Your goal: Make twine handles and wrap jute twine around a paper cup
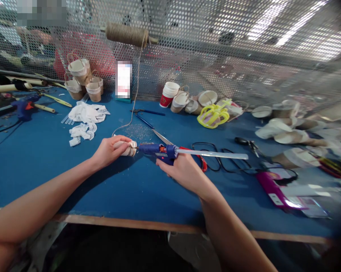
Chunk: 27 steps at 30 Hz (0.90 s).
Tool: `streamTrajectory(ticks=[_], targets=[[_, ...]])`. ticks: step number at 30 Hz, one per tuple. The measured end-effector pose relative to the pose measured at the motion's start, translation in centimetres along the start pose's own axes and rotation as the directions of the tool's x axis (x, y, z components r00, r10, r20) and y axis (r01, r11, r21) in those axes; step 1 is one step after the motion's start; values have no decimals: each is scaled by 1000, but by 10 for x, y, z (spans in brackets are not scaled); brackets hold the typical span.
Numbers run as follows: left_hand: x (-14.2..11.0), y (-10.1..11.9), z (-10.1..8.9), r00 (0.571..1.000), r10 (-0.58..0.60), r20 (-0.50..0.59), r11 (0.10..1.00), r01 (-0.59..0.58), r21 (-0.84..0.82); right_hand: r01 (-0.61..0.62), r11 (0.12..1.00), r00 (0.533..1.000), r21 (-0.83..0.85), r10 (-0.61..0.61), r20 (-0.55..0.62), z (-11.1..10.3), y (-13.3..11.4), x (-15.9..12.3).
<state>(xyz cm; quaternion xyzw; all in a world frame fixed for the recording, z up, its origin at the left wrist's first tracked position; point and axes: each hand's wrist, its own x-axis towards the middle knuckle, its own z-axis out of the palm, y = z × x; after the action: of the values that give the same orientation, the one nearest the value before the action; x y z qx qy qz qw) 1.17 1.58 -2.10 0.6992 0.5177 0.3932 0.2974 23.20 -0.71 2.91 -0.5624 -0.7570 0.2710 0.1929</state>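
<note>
My left hand (109,150) is closed around a small paper cup (127,148) lying on its side, partly wound with twine. My right hand (184,170) grips a blue hot glue gun (159,150) whose nozzle touches the cup's rim. A clear glue stick (216,154) juts from the back of the gun to the right. A strand of twine (136,90) runs from the cup up to a spool (126,34) hung on the mesh wall.
On the blue table (45,158) lie blue-handled scissors (149,120), white paper scraps (85,119), finished twine cups (82,79), a red cup stack (168,94), a yellow plastic piece (213,114), black cables (216,160), a pink packet (275,189) and another glue gun (25,107).
</note>
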Motion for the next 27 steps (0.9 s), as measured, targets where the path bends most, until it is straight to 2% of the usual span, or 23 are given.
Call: streamTrajectory(ticks=[10,18,27], targets=[[0,1,0,1000,-16,-8,1000,16,20,44,998,999,-40,-45,-3,-2,-2,-1],[-1,-1,-1,998,66,9,994,-67,85,25,1000,997,-1,-25,-75,3,2,5],[0,-1,-1,999,42,8,997,-43,64,7,1000,1000,-10,-6,13,-4,-4,-2]])
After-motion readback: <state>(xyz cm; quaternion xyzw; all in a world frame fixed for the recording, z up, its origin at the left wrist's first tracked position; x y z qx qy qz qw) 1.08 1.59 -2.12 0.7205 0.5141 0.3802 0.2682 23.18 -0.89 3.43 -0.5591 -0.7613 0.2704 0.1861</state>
